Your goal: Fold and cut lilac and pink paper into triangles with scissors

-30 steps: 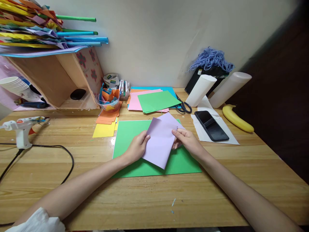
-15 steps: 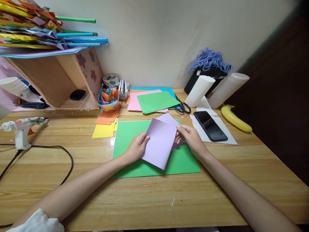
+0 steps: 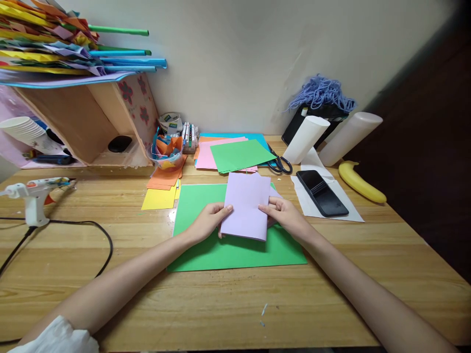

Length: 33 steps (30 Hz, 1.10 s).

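Since lilac paper (image 3: pixel 246 206) likely flops, your left fingers (image 3: pixel 226 210) and right fingers (image 3: pixel 267 210) pinch opposite sides behind the bench (image 3: pixel 184 309) front edge.

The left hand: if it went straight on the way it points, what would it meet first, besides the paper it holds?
Across the purple paper, the left hand would probably meet the right hand, which grips the opposite side, though depth is unclear.

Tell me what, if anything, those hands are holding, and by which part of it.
Light purple paper, held by its two side edges: the left hand grips the left edge and the right hand the right.
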Motion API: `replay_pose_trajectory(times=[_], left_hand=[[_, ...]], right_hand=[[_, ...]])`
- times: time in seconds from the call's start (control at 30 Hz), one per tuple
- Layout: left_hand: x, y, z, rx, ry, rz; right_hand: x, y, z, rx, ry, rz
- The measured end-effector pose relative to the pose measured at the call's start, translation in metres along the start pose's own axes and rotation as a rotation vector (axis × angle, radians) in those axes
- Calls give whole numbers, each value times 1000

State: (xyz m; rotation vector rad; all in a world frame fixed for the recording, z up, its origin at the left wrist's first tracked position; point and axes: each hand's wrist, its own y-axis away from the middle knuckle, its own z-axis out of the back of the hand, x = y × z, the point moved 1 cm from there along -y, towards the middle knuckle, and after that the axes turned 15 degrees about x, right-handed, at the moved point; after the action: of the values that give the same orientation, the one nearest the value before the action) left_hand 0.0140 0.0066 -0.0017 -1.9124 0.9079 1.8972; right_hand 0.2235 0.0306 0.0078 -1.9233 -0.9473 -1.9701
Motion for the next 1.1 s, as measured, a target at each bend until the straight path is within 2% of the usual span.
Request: replay_pose_trajectory(times=[0.13, 0.33, 0.5, 0.67, 0.9, 1.1], left_hand=[[0, 0, -1, -10, -10, 37], [2, -3, 0, -50, 4, 5], [2, -2, -1, -81, -8, 16], [0, -2, 1, -100, 5, 9], [-3, -2, -1, 16, 48, -28], [-2, -3, -1, -46, 53, -38]], right_hand=[[-1, -1, 1, -11, 9, 25], [-2, 1, -2, 175, 70, -34], [0, 2, -5, 164, 58, -52], [3, 5, -10, 272, 78, -105], [1, 3, -6, 158, 69, -56], [0, 4, -5, 195, 32, -78]])
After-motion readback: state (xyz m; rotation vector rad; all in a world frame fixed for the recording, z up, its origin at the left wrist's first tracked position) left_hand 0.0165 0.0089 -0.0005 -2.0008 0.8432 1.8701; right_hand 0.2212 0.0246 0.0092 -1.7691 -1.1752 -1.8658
